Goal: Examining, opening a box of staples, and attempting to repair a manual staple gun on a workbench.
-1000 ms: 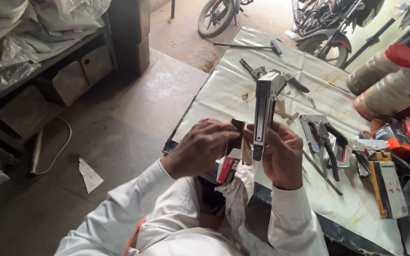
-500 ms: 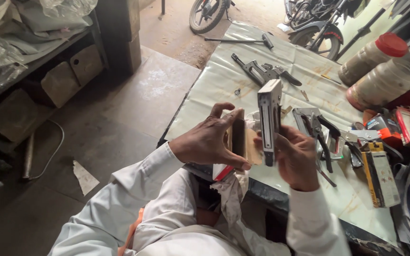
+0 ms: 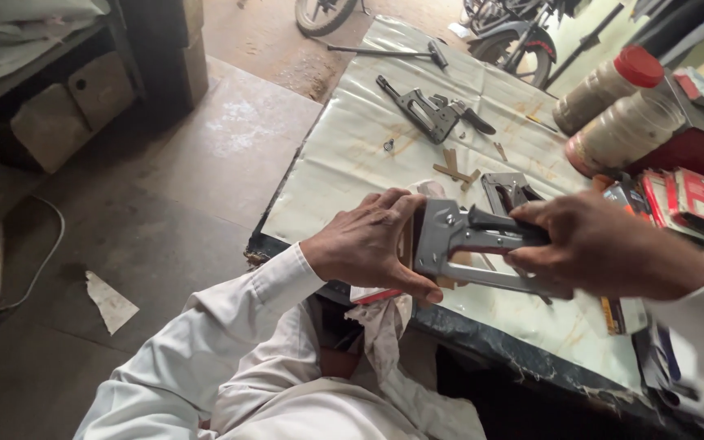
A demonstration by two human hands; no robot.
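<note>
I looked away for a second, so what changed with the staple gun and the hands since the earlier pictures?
The staple gun went from standing upright to lying level; the right hand now grips its handle. The left hand now presses a small wooden piece against its nose. The tools on the table stayed put.

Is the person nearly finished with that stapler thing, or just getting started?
Looks midway. The right hand grips the grey metal staple gun by its handle, nose pressed against the small brown wooden piece that the left hand holds. Whether any staple is in yet cannot be seen. Left over: loose thin wooden strips lie unused on the plastic-covered table.
</note>
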